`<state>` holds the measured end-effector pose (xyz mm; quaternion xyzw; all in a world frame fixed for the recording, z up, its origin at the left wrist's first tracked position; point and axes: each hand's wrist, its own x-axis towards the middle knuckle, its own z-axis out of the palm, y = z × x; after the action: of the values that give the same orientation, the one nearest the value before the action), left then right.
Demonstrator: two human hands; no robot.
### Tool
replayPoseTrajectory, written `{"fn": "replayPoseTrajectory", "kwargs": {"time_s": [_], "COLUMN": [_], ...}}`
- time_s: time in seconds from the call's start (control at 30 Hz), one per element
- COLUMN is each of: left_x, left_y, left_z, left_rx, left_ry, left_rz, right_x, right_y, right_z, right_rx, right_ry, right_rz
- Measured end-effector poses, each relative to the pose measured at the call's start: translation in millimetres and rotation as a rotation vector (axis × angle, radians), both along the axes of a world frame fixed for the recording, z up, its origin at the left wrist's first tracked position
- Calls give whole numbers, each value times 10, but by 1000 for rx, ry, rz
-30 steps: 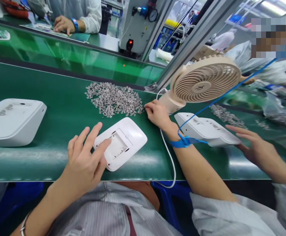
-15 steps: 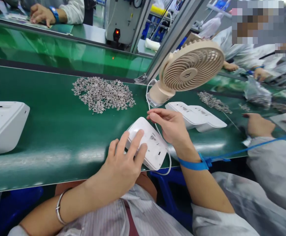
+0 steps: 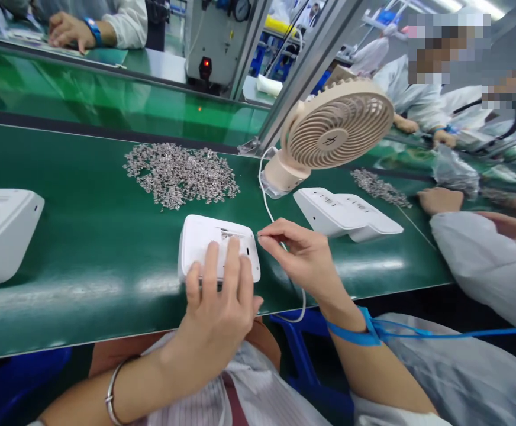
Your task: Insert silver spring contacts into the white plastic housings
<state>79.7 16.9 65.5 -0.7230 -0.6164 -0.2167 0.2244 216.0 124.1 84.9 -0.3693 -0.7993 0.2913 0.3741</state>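
Observation:
A white plastic housing lies on the green work surface in front of me, with a slot and small holes in its top face. My left hand rests on the housing, its fingers stretched out and spread across the top, covering part of the face. Just off the housing's right end, my right hand is closed in a pinch. A tiny metal piece shows at its fingertips; its exact shape is too small to make out. Behind the housing lies a heap of small metal parts.
A beige fan stands behind my right hand, its white cable running down past that hand. More white housings sit at the right and far left. A blue wrist cord stretches rightward. Another person's sleeve is at right.
The white housing has shifted left and turned so it lies more level, with my left hand on it. My right hand has come down slightly to its right end, still pinching.

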Motion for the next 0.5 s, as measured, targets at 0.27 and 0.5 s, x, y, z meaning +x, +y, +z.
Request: {"fn": "replayPoseTrajectory", "kwargs": {"time_s": [0.27,0.5], "left_x": [47,57], "left_y": [88,95], "left_z": [-68,-91], "left_rx": [-66,-53], "left_ry": [62,41], "left_rz": [-51,-33], "right_x": [-143,-206], "right_y": [102,66], "right_z": [-51,-113], "right_rx": [154,323], "right_ry": [-198,-273], "right_rz": [118,32]}}
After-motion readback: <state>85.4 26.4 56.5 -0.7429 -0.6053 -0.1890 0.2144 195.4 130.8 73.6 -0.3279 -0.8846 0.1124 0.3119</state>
